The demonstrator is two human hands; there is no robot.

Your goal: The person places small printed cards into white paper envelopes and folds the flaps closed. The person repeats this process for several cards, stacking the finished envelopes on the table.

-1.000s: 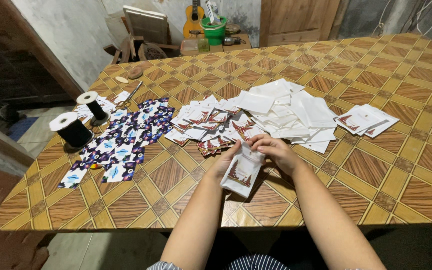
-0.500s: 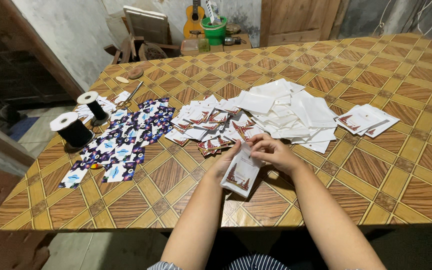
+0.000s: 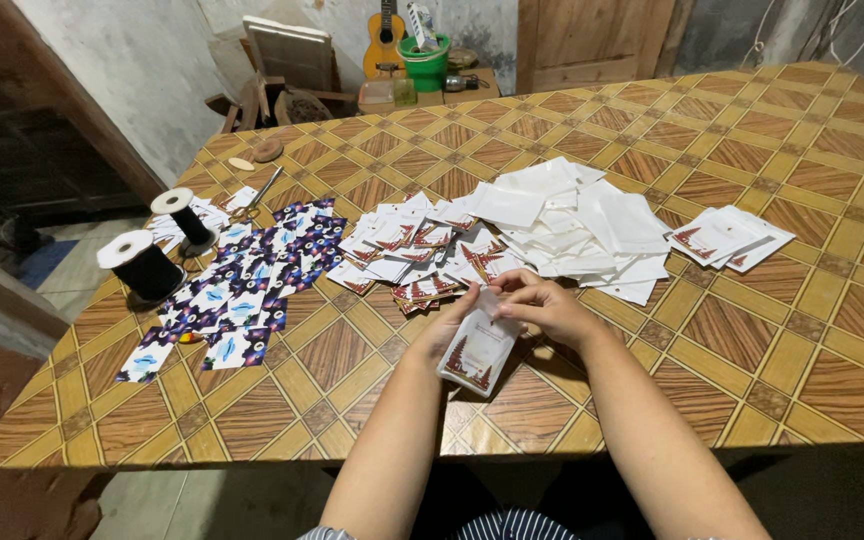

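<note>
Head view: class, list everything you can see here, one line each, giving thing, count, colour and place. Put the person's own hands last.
Table: one, brown and yellow diamond pattern, fills the view.
Pouch: one, clear with a white and red card inside, held in both hands.
Red cards: many, white with red print, spread at table centre.
White pouches: many, white, heaped right of the red cards.
Small stack: several, white with red print, far right.
Blue cards: many, dark blue and white, table left.
Spools: two, black thread with white ends, left edge.
Scissors: one pair, behind the blue cards.
Ukulele: one, brown, against the back wall.
Bucket: one, green, beside the ukulele.
Left hand: holds the pouch's side.
Right hand: pinches the pouch's top.
</note>
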